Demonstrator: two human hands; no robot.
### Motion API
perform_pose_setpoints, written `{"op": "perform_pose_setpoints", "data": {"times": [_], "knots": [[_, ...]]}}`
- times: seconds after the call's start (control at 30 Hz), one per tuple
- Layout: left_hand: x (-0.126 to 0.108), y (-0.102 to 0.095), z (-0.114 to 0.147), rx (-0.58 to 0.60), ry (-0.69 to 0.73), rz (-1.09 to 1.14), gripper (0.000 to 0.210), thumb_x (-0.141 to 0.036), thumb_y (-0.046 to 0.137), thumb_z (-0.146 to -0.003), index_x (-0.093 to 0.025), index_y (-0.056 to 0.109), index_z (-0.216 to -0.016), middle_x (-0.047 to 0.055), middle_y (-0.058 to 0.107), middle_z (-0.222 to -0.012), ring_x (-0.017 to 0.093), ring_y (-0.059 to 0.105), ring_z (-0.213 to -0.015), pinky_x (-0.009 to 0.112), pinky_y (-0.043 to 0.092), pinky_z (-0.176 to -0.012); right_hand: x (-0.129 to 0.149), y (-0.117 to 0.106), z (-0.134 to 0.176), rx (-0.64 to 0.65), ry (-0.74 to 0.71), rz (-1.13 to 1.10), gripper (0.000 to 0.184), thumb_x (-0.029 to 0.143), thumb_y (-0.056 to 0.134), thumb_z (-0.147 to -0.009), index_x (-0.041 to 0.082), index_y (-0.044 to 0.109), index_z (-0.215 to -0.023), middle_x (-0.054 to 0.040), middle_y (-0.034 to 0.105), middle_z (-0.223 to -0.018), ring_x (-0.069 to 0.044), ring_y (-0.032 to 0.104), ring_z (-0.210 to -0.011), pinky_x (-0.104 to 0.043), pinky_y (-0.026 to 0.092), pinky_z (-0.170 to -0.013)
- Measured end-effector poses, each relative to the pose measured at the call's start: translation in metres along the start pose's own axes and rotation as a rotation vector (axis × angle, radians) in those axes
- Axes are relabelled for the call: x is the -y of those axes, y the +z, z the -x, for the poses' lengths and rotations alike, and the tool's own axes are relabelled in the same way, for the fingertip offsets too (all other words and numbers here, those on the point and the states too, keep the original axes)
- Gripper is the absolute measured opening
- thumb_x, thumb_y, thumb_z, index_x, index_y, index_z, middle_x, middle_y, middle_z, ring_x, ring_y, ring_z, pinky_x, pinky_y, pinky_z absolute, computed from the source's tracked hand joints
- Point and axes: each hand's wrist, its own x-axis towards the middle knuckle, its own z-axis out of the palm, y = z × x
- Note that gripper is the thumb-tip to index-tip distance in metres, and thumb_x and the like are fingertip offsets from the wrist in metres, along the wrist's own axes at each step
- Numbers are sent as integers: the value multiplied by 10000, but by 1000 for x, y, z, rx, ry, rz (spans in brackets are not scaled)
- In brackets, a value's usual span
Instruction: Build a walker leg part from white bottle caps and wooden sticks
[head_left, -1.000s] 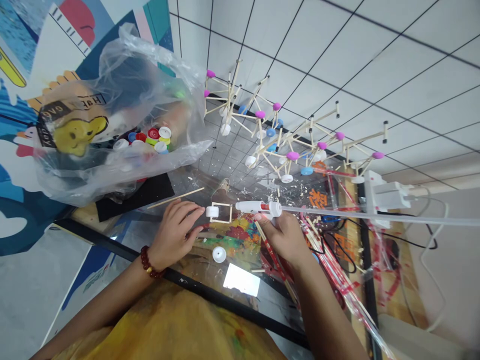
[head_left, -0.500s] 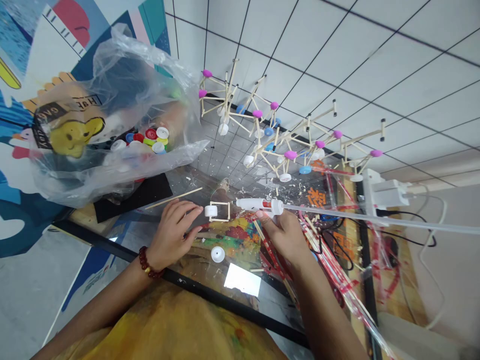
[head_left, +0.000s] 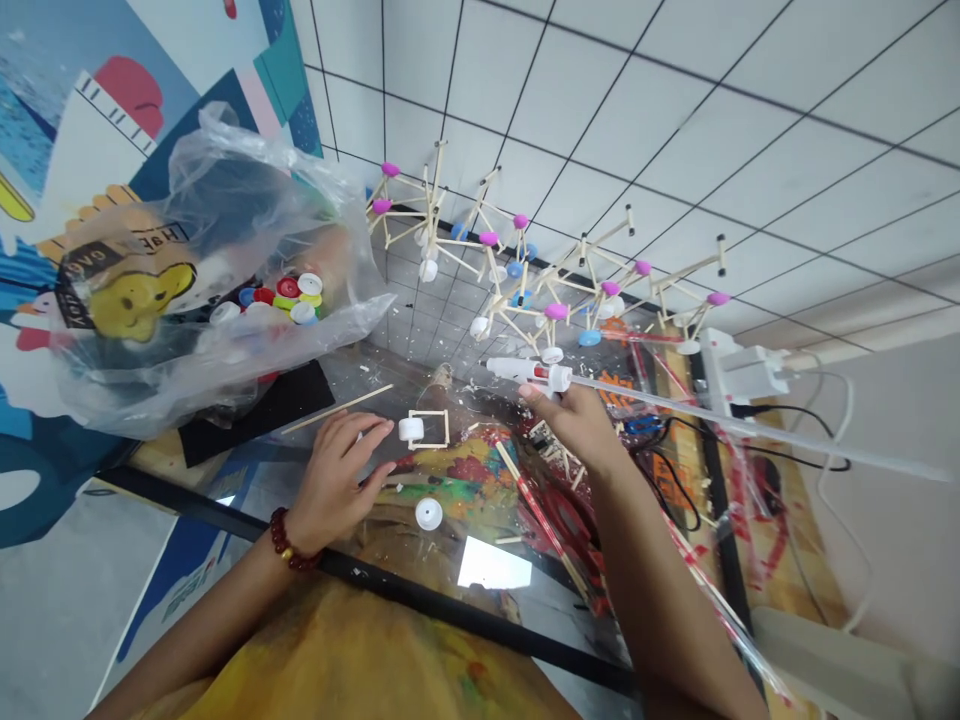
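Observation:
My right hand (head_left: 574,420) is wrapped around a white hot glue gun (head_left: 525,371), a long clear glue stick (head_left: 757,425) running out of its back to the right. My left hand (head_left: 341,475) rests by the table with fingers apart, its fingertips close beside a white bottle cap (head_left: 410,430). That cap sits at the left side of a small rectangular frame of thin wooden sticks (head_left: 448,428). Whether the fingertips touch the cap, I cannot tell. Nearer to me a second white cap (head_left: 428,514) lies flat on the glass.
Stick models with pink, blue and white pieces (head_left: 555,312) line the back. A clear plastic bag (head_left: 300,230) with coloured caps stands at the left. A loose stick (head_left: 337,408), red-wrapped stick bundles (head_left: 540,510), a power strip (head_left: 746,375) and cables (head_left: 675,480) lie around.
The glue gun in my right hand has moved away from the stick frame, farther back on the table. My left hand stays beside the cap. The view has shifted slightly.

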Motion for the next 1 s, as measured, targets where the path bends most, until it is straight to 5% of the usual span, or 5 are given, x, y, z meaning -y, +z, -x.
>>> {"op": "perform_pose_setpoints", "data": {"times": [0.27, 0.63, 0.77, 0.87, 1.0], "knots": [[1, 2, -1, 6, -11, -12, 435, -180, 632, -864, -202, 519, -1283, 113, 589, -1205, 258, 557, -1140, 487, 428, -1049, -2, 19, -26, 161, -130, -16, 357, 451, 600, -849, 162, 714, -1024, -76, 747, -1039, -261, 664, -985, -405, 480, -930], [-1, -11, -16, 157, 14, 17, 665, -271, 662, -844, -230, 377, -1444, 144, 476, -1402, 302, 462, -1310, 496, 405, -1103, -13, 21, -21, 116, -94, 39, 413, 389, 736, -723, 173, 656, -1065, -57, 701, -993, -236, 634, -878, -388, 495, -833], [2, -8, -33, 266, 14, 33, 849, -341, 717, -788, -200, 283, -1504, 165, 433, -1459, 329, 439, -1340, 501, 405, -1114, -8, 11, -5, 79, -63, 200, 422, 340, 732, -729, 159, 665, -1104, -65, 712, -960, -243, 637, -830, -382, 499, -782], [5, -2, -44, 294, 17, 52, 902, -343, 745, -756, -181, 273, -1507, 164, 443, -1452, 324, 447, -1333, 488, 402, -1123, -5, 3, 21, -84, -63, 355, 308, 279, 687, -773, 146, 682, -1051, -100, 707, -935, -261, 641, -821, -399, 499, -770], [7, 4, -54, 320, 39, 95, 874, -331, 733, -756, -178, 290, -1494, 154, 450, -1446, 311, 434, -1340, 479, 381, -1139, 6, 12, 52, -134, -283, 298, 213, 144, 511, -889, 203, 699, -971, -72, 706, -925, -223, 646, -846, -370, 510, -794]]}}
